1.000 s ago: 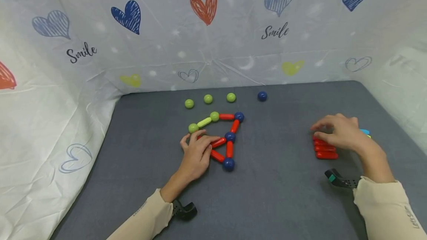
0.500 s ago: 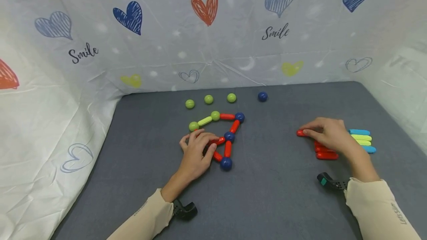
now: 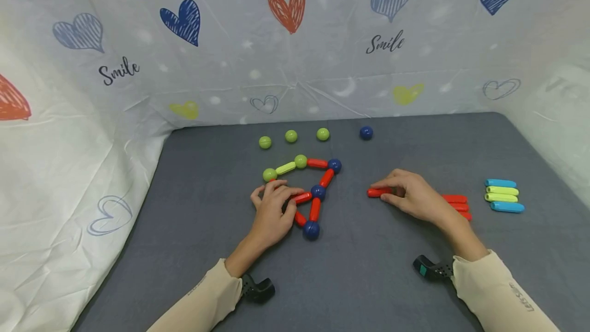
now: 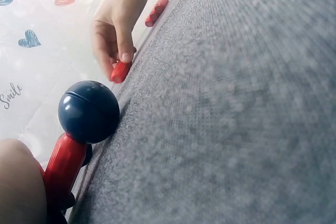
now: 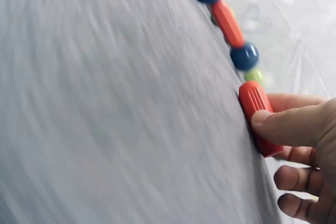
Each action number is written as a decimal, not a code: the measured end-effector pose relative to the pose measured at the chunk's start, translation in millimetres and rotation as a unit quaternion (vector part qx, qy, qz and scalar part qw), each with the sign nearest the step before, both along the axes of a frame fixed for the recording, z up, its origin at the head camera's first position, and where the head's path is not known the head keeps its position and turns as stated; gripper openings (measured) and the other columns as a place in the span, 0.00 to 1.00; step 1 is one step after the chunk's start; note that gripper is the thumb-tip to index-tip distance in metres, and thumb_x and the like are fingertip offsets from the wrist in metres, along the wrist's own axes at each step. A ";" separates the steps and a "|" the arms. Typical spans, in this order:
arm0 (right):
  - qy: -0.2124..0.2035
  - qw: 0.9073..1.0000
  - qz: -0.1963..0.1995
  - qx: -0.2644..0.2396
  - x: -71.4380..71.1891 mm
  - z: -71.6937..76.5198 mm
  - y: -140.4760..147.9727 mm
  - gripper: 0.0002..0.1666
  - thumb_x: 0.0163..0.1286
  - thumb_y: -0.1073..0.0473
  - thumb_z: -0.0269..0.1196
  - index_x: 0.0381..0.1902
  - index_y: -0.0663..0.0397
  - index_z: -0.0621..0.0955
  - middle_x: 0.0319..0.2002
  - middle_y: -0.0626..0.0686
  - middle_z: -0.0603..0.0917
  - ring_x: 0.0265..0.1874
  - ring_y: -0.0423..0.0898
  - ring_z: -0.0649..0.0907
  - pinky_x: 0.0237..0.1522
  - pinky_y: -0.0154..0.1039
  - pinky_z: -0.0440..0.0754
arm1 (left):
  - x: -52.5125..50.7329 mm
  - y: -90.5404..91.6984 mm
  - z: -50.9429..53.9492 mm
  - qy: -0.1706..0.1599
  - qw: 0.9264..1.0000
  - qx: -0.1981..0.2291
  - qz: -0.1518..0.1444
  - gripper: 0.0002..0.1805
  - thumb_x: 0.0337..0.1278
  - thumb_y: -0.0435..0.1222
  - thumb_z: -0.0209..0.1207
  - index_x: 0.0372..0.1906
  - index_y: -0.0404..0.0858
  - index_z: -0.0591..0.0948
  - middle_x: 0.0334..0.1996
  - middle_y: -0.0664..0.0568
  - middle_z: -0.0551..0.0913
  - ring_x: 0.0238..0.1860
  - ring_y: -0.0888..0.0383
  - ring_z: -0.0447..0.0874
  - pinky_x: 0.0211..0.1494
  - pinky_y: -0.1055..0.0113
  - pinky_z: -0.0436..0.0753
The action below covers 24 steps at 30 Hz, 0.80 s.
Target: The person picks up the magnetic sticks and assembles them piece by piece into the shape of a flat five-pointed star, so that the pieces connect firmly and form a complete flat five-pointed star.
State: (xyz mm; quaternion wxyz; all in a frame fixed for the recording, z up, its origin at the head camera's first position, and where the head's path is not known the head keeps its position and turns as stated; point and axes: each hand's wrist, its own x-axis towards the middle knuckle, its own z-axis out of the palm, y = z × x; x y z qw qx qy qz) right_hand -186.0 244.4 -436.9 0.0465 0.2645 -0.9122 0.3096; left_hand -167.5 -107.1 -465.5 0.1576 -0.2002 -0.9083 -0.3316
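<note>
My right hand [image 3: 417, 199] pinches a red rod [image 3: 379, 192] between thumb and fingers, low over the dark table; the right wrist view shows the same rod [image 5: 257, 114] with the thumb on its ribbed side. My left hand [image 3: 273, 215] lies over the left part of a joined figure of rods and balls, its fingers on red rods, covering that corner. Two green balls, a yellow-green rod [image 3: 286, 168], red rods and three blue balls form the figure. Its lowest blue ball [image 3: 311, 230] is large in the left wrist view [image 4: 89, 112].
Along the back of the table [image 3: 369, 270] stand three green balls [image 3: 291, 136] and one blue ball [image 3: 366, 132]. Several red rods [image 3: 455, 199] lie partly behind my right wrist. Blue and yellow rods [image 3: 502, 190] are stacked side by side at the right.
My right hand has taken a red rod from the row at the right and moved left with it. The figure's lower blue ball has shifted slightly; my left hand stays over the figure.
</note>
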 end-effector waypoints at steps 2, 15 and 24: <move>-0.008 1.000 -0.001 -0.009 1.7 -2.9 -7.6 0.19 0.63 0.64 0.73 0.52 0.45 0.89 0.33 0.44 0.81 0.22 0.34 0.68 0.25 0.32 0.69 | -0.3 0.3 0.2 -0.001 1.000 0.001 0.000 0.16 0.64 0.31 0.53 0.49 0.45 0.88 0.48 0.53 0.89 0.65 0.49 0.72 0.69 0.35 0.47; 0.017 0.999 0.023 -0.031 11.2 -15.3 -49.9 0.15 0.64 0.56 0.73 0.49 0.42 0.89 0.32 0.40 0.79 0.22 0.33 0.68 0.29 0.32 0.68 | 1.0 1.7 2.0 -0.025 0.998 0.001 -0.062 0.15 0.69 0.36 0.56 0.54 0.49 0.87 0.51 0.56 0.88 0.70 0.50 0.69 0.69 0.41 0.48; 0.026 0.999 0.007 -0.017 19.7 -19.0 -62.2 0.17 0.65 0.53 0.73 0.52 0.39 0.88 0.32 0.40 0.78 0.23 0.33 0.68 0.31 0.33 0.67 | 3.0 1.2 3.0 -0.028 0.997 -0.020 -0.076 0.16 0.70 0.36 0.54 0.55 0.51 0.87 0.52 0.56 0.89 0.71 0.51 0.68 0.70 0.41 0.47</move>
